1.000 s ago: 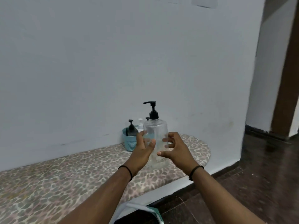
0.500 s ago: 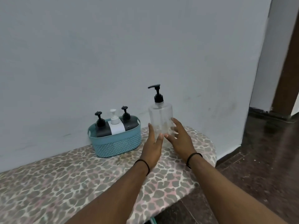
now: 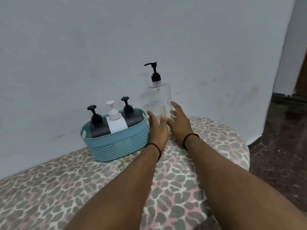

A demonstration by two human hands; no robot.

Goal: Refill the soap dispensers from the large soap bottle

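A large clear soap bottle (image 3: 158,97) with a black pump stands upright on the leopard-print surface (image 3: 74,188), close to the wall. My left hand (image 3: 157,128) and my right hand (image 3: 179,123) flank its lower part with fairly straight fingers, and the fingertips touch its sides. Its base is hidden behind my hands. Left of the bottle, a teal basket (image 3: 116,145) holds three dispensers: a dark one (image 3: 98,128) with a black pump, a white one (image 3: 115,123) in the middle, and another dark one (image 3: 132,119).
A pale wall (image 3: 116,47) runs right behind the basket and bottle. The padded surface ends in a rounded edge at the right, with dark floor (image 3: 282,146) beyond and below it. A wall corner and doorway lie at the far right.
The bottle went from lifted in both hands to standing on the surface beside the basket. My hands slid down to its lower part and my fingers straightened. The view tilted down and closer.
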